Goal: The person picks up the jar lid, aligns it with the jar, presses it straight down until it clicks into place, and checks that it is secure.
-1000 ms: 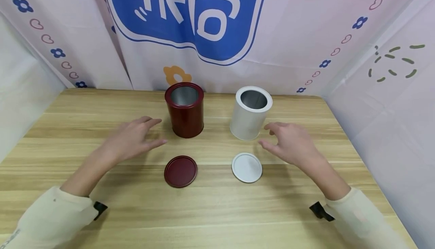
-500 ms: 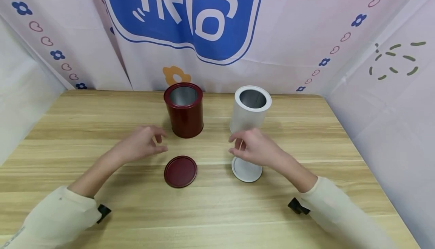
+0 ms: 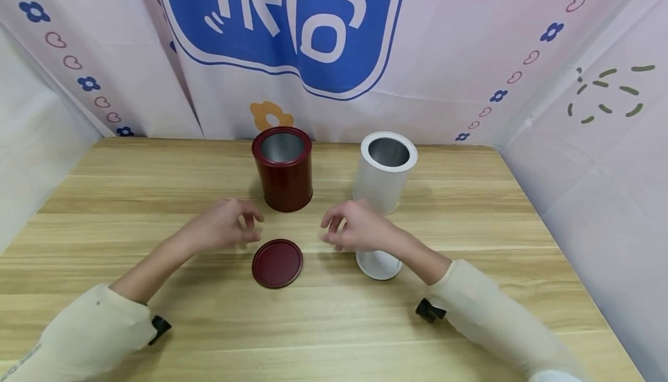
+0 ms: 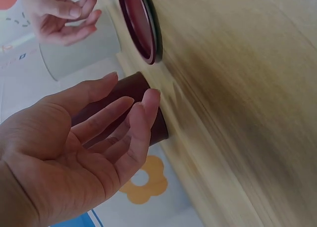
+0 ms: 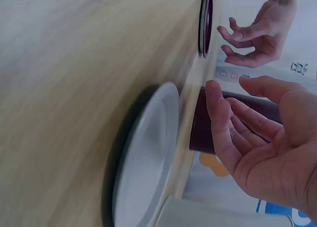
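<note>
Just left of and behind the dark red lid (image 3: 278,263), my left hand (image 3: 221,225) hovers with loosely bent fingers, holding nothing. My right hand (image 3: 360,225) floats above the table between the two lids, fingers loosely curved and nothing in them. It covers the back part of the white lid (image 3: 380,266) and the lower edge of the white can (image 3: 381,185). Behind the red lid stands the dark red can (image 3: 286,182), upright and without a lid. Both cans show bare metal inside. In the left wrist view the red lid (image 4: 140,24) lies beyond the fingertips.
The cans stand near the back edge of the wooden table (image 3: 334,324). A printed cloth (image 3: 443,51) with a blue emblem hangs behind it, and white cloth closes the sides.
My right hand has moved left from beside the white can, passing over the white lid. My left hand has shifted slightly toward the red lid, its fingers more bent. Cans and lids have stayed put.
</note>
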A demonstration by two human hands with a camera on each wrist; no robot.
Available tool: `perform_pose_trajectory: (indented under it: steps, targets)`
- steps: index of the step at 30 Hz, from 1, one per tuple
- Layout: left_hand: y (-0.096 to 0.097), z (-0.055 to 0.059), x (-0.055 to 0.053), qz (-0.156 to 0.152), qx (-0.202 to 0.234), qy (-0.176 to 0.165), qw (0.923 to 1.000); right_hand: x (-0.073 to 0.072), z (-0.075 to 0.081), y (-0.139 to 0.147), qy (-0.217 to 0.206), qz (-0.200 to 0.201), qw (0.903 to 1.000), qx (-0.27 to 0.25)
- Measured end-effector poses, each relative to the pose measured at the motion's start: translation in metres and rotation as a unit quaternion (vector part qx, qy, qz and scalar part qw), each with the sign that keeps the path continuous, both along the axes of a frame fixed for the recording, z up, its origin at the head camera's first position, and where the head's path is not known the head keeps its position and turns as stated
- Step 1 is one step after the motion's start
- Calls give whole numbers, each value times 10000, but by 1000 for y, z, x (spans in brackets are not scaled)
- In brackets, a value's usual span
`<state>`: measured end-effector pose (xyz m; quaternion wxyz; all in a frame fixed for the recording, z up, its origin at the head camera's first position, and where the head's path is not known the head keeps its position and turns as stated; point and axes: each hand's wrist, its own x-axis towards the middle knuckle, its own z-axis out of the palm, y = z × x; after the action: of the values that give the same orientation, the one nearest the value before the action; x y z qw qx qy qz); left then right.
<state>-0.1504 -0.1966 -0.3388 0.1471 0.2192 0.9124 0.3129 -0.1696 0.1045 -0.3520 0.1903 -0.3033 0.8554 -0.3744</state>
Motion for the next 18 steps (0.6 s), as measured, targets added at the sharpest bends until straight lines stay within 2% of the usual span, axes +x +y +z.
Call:
perform_pose_trajectory:
  steps: [2, 5, 9, 11, 18]
  targets:
    - [2, 0, 1, 18, 1, -69, 10000, 1, -1, -7, -78, -29, 9999, 78]
    - [5, -2, 3, 94, 40, -401, 9991, 1, -4, -16, -460, -87, 9989, 11]
    - [9, -5, 3, 298, 255, -1052, 9937, 0, -10, -27, -1300, -244, 9907, -311]
    - [10, -7, 4, 387, 345, -1256, 9907, 0, -12, -31, -1624, -313, 9852, -448]
    - [10, -13, 6, 449, 729, -1564, 9840, 1, -13, -43, -2327, -535, 9692, -599]
